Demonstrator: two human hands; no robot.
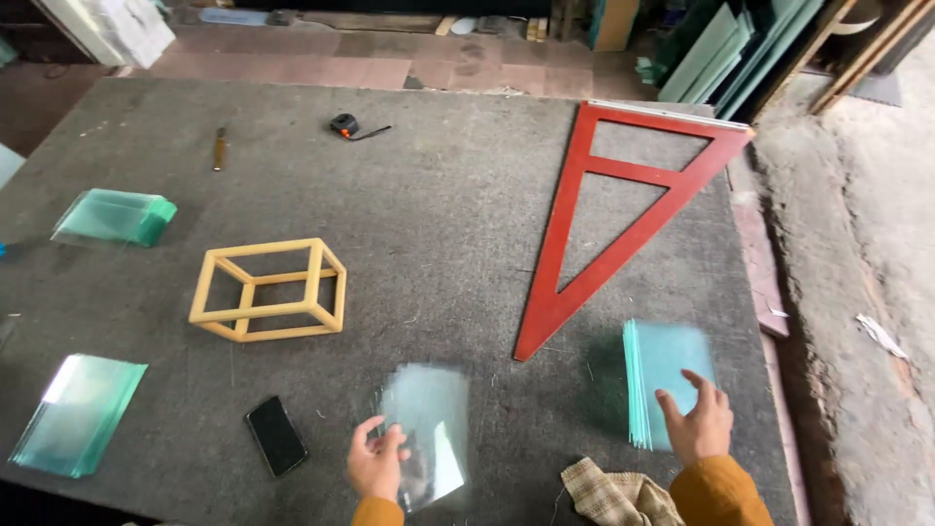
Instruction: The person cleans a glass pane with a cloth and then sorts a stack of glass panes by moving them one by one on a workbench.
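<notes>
Item one: my left hand (378,464), at the near edge of the grey surface (448,224), fingers clamped on the lower left corner of a single glass pane (429,429). The pane is blurred; it stands tilted up off the surface, above and to the right of that hand.

Item two: my right hand (697,423), fingers spread apart, laid over the near end of a stack of glass panes (662,370) lying flat; I cannot tell whether it grips anything. The two hands are well apart.

Item three: a checked cloth (609,493) between the hands, at the near edge.

Item four: a black phone (276,434), left of the left hand.

Item five: a wooden cube frame (270,289), farther out on the left; a red triangular frame (623,209) beyond the right stack, reaching the far right corner.

Item six: two more glass stacks along the left side (80,414) (117,216).

Open room: bare surface between cube frame and red triangle. The right edge drops to a dirt floor (857,292).
</notes>
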